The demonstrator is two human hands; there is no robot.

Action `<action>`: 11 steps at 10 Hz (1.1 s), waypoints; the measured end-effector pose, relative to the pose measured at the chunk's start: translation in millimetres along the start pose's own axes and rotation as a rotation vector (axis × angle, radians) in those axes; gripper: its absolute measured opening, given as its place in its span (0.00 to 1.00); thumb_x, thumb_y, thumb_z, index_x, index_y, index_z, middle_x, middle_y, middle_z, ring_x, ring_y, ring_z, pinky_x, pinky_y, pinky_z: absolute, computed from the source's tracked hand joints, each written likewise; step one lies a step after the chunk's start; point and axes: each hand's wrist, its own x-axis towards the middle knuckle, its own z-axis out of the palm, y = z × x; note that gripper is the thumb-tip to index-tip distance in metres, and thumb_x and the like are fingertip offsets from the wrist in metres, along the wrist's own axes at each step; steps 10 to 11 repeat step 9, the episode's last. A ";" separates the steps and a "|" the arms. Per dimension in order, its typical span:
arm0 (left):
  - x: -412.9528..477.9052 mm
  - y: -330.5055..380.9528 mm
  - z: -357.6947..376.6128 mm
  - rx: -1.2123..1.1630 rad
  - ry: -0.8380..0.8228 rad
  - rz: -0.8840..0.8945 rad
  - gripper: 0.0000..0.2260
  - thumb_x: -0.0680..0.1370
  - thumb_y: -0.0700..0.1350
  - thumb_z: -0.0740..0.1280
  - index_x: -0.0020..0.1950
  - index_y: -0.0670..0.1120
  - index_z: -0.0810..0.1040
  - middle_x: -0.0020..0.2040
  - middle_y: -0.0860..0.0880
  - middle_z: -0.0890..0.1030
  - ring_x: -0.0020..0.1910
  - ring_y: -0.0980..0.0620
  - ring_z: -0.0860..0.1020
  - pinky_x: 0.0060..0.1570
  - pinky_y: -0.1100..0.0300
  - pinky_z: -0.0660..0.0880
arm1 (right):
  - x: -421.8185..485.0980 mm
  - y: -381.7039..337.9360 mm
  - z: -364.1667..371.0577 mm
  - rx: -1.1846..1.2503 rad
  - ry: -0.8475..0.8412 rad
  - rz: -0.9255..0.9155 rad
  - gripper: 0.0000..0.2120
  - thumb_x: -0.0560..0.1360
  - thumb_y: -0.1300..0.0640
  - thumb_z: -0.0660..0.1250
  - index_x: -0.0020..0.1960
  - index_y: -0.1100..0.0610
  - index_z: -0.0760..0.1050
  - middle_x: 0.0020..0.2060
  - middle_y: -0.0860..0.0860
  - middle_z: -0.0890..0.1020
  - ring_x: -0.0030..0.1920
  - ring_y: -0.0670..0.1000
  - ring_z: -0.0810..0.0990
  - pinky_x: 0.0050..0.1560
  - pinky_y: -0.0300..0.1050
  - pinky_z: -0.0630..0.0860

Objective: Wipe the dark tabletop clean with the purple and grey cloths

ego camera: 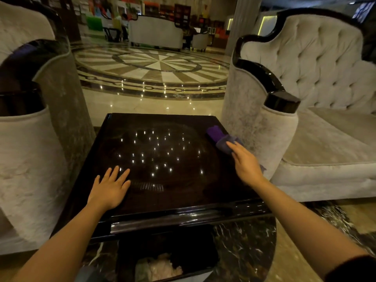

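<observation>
A glossy dark square tabletop (162, 151) fills the middle of the head view and mirrors many ceiling lights. My left hand (110, 188) lies flat on its near left part, fingers spread, holding nothing. A purple cloth (213, 132) lies bunched near the table's right edge. A greyish-purple cloth (224, 144) lies against it on the near side. My right hand (245, 163) rests palm down on the near end of that greyish cloth, fingers extended. A scrap of cloth (262, 166) shows past the hand at the table edge.
Pale tufted sofas stand close on the right (317, 82) and left (28, 151) of the table. A dark bin (168, 259) with crumpled waste sits below the near edge. Beyond lies polished patterned floor (154, 66); a person sits far back.
</observation>
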 end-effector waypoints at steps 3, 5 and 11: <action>1.9 -1.5 1.8 -0.003 -0.001 0.000 0.23 0.80 0.57 0.43 0.75 0.57 0.43 0.77 0.48 0.43 0.76 0.48 0.41 0.73 0.46 0.43 | 2.3 45.5 35.0 -0.368 -0.497 0.371 0.27 0.79 0.43 0.46 0.74 0.51 0.44 0.76 0.56 0.47 0.75 0.58 0.48 0.72 0.62 0.44; 1.0 0.9 2.4 0.007 -0.010 -0.004 0.23 0.80 0.57 0.43 0.75 0.56 0.43 0.77 0.47 0.43 0.76 0.47 0.42 0.73 0.46 0.43 | 6.8 25.9 25.8 -0.433 -0.553 0.443 0.29 0.78 0.40 0.43 0.73 0.49 0.39 0.76 0.55 0.41 0.75 0.58 0.40 0.71 0.63 0.40; 6.9 7.0 -42.7 0.045 -0.060 0.068 0.23 0.79 0.55 0.52 0.74 0.54 0.56 0.76 0.45 0.57 0.74 0.44 0.56 0.70 0.45 0.58 | -15.6 -85.5 24.3 -0.389 -0.347 0.174 0.32 0.76 0.36 0.43 0.73 0.49 0.36 0.75 0.50 0.41 0.74 0.51 0.37 0.72 0.57 0.36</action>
